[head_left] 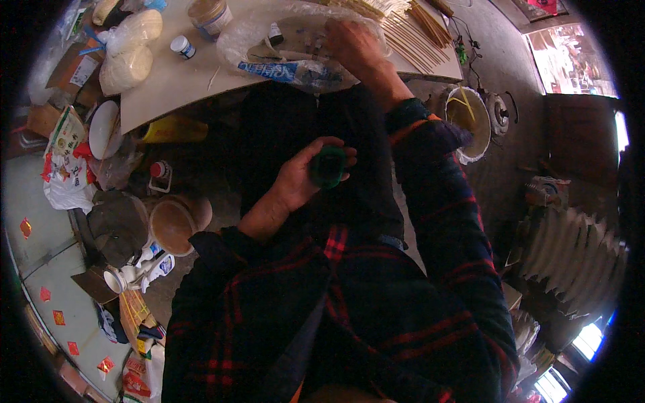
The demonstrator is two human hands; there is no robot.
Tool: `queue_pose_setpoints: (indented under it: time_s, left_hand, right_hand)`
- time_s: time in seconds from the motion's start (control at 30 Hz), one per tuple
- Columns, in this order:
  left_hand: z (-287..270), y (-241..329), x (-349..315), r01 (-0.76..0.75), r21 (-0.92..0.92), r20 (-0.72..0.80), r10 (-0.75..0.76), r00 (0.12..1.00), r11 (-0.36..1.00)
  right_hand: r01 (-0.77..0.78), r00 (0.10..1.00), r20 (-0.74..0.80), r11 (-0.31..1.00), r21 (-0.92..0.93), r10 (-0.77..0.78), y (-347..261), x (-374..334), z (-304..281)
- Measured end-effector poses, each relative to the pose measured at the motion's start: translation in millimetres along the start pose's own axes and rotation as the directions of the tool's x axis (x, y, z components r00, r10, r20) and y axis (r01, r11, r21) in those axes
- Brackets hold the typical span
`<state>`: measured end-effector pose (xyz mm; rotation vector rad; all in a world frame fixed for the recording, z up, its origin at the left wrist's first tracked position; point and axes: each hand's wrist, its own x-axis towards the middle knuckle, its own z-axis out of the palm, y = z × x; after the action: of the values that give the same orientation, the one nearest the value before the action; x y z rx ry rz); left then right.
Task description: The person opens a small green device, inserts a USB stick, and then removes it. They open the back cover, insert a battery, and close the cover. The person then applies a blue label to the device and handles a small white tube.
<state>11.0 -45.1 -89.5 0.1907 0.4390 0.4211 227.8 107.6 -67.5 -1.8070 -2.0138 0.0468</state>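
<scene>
My left hand (300, 173) is held over my lap with its fingers curled round a dark green, round thing (327, 166). That thing looks like a small cup or a roll, but it is too dark to tell which. Up at the table, my right hand (356, 48) reaches down at the right side of a clear plastic bag (236, 41). Its fingertips are hard to make out there. In the bag lie a blue-and-white wrapper (282, 71), a small dark bottle with a white label (275, 33) and some small pieces.
Thin wooden sticks (413, 43) lie at the table's right. A white jar (182, 46), a tub (210, 18) and bagged pale goods (131, 64) are at the left. A lined bucket (466, 117) stands beyond my right forearm; brown pots (176, 221) stand low at left.
</scene>
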Motion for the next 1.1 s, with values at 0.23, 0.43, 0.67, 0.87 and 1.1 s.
queue_pose_setpoints:
  time_s: [0.23, 0.43, 0.67, 0.87, 1.1]
  left_hand:
    - [-1.9, 0.4, 2.5, 0.024, -0.029, 0.014, -0.023, 1.000, 0.999]
    - [5.0, -0.2, 1.3, 0.044, -0.008, -0.055, -0.045, 0.997, 0.999]
    - [7.1, 3.2, 0.9, 0.048, -0.069, -0.059, -0.053, 0.997, 0.996]
    - [4.0, 1.2, 0.8, -0.003, 0.033, -0.010, 0.003, 1.000, 0.999]
    - [13.0, -4.3, -2.7, -0.202, 0.346, -0.029, 0.225, 0.974, 0.916]
  right_hand:
    - [-0.055, 0.986, 0.150, 0.987, -0.153, 0.078, -12.8, 12.9, -3.2]
    - [0.004, 0.998, 0.060, 1.000, -0.006, -0.004, -14.6, -8.5, 2.9]
    - [0.077, 0.996, 0.048, 0.997, -0.024, -0.076, -12.5, 3.9, 12.4]
    - [-0.022, 0.990, -0.089, 0.735, 0.677, 0.111, -51.5, -56.0, -56.0]
    - [-0.524, 0.837, 0.428, 0.274, 0.806, 0.341, -66.6, -147.9, -66.8]
